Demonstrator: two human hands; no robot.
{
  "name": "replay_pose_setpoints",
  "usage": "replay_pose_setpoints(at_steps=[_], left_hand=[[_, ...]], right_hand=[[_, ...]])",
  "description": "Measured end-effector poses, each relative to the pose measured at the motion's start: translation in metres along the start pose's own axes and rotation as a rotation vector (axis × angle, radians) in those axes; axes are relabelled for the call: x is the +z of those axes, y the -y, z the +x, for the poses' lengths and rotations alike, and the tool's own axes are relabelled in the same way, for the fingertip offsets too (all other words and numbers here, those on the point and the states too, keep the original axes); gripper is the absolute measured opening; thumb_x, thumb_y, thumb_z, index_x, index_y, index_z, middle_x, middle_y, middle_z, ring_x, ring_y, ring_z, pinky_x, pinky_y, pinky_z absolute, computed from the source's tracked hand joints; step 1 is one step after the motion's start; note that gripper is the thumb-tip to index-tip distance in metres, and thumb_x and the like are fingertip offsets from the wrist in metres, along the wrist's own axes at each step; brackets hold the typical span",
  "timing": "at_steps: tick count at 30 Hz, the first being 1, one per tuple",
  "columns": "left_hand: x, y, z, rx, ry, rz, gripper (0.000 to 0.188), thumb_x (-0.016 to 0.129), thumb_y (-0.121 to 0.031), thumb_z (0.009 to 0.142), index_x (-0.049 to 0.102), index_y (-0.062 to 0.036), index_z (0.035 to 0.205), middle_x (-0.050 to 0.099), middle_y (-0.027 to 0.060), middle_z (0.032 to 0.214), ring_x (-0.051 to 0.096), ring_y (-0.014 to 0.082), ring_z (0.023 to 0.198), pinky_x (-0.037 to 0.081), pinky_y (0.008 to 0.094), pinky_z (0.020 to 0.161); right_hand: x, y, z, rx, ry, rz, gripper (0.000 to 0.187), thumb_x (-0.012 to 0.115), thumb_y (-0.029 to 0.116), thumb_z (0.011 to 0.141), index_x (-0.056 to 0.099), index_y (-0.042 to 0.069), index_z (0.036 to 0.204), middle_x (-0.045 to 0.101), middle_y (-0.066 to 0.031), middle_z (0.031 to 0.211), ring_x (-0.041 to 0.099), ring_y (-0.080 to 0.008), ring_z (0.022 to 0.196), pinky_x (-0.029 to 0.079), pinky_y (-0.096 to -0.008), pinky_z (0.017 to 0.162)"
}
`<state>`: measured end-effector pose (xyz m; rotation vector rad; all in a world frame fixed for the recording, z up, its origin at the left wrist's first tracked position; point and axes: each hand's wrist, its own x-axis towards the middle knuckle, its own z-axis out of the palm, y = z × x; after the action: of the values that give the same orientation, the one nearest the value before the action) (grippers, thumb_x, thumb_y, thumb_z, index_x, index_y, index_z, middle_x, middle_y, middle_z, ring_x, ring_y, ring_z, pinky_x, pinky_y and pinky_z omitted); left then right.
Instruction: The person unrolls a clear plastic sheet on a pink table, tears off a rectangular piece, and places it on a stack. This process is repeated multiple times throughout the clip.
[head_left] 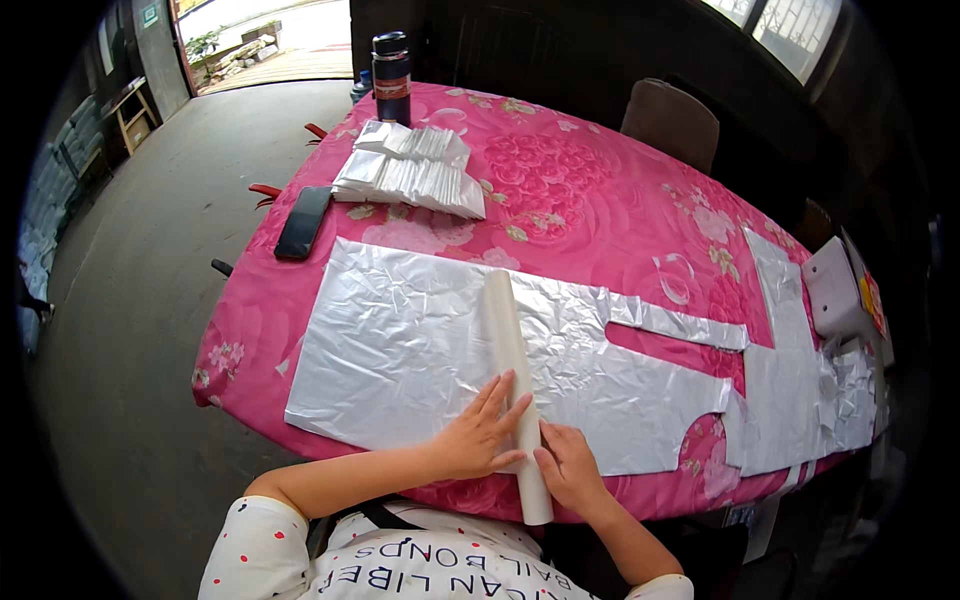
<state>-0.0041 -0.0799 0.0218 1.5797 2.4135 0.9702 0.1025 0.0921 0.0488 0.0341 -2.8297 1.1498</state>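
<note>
A long pale tube (513, 340) lies across a thin white plastic sheet (390, 340) with strap-like cutouts at its right end. Its near end sticks out past the table edge. My left hand (483, 428) rests with fingers spread at the tube's left side, fingertips reaching onto it. Against the tube's right side is my right hand (572, 465), fingers curled and thumb close to them; what they pinch, if anything, is hidden. To the right lies another white plastic piece (780, 400), crumpled at its far right end.
A pink flowered tablecloth (580, 240) covers the table. At the back left are folded white plastic stacks (415, 175), a dark flask (391, 80) and a black phone (303, 223). A white box (832, 288) stands at the right edge, a chair (670, 122) behind the table.
</note>
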Motion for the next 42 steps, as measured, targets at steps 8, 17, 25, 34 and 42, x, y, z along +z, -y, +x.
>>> replay_pose_setpoints(at_steps=[8,17,25,34,42], left_hand=[[0.013,-0.012,0.032,0.060,0.040,0.099,0.066,0.053,-0.048,0.080,0.040,-0.0117,0.133,0.012,0.0252,0.145,0.011,0.0470,0.132,0.018,0.0498,0.106],[0.041,-0.022,0.035,0.078,-0.065,-0.037,0.085,0.058,-0.038,0.078,0.014,0.0008,0.140,0.001,0.0310,0.143,0.004,0.0466,0.134,0.013,0.0485,0.108],[0.035,-0.039,0.045,0.046,0.034,0.016,0.079,0.060,-0.038,0.076,0.028,0.0055,0.133,0.010,0.0315,0.142,0.009,0.0451,0.133,0.018,0.0463,0.108],[0.038,-0.050,0.053,0.042,0.033,0.056,0.073,0.061,-0.033,0.075,0.033,0.0034,0.132,0.013,0.0287,0.143,0.012,0.0438,0.133,0.019,0.0455,0.107],[0.023,-0.075,0.045,-0.376,0.048,-1.004,0.053,0.058,-0.015,0.085,0.034,-0.0025,0.131,0.052,0.0151,0.118,0.054,0.0214,0.103,0.045,0.0336,0.087]], right_hand=[[-0.037,-0.083,0.001,-0.115,-0.050,-0.365,0.045,0.051,0.020,0.085,0.046,0.004,0.127,0.037,-0.0164,0.137,0.031,-0.0318,0.129,0.025,-0.0391,0.106],[-0.159,-0.221,-0.075,0.241,-0.350,-0.567,0.044,0.046,0.017,0.087,0.044,-0.003,0.127,0.041,-0.0203,0.134,0.037,-0.0338,0.125,0.028,-0.0381,0.105],[-0.193,-0.263,-0.125,0.479,-0.698,-0.615,0.031,0.048,0.008,0.085,0.057,-0.002,0.113,0.056,-0.0184,0.118,0.052,-0.0298,0.111,0.040,-0.0340,0.095],[-0.206,-0.168,-0.084,0.328,-0.848,-0.470,0.010,0.061,0.004,0.070,0.053,0.001,0.074,0.064,-0.0144,0.092,0.060,-0.0281,0.085,0.047,-0.0354,0.077],[-0.064,0.006,-0.026,0.086,-0.145,0.239,0.024,0.065,0.003,0.073,0.058,0.002,0.095,0.060,-0.0081,0.086,0.059,-0.0162,0.068,0.048,-0.0264,0.063]])
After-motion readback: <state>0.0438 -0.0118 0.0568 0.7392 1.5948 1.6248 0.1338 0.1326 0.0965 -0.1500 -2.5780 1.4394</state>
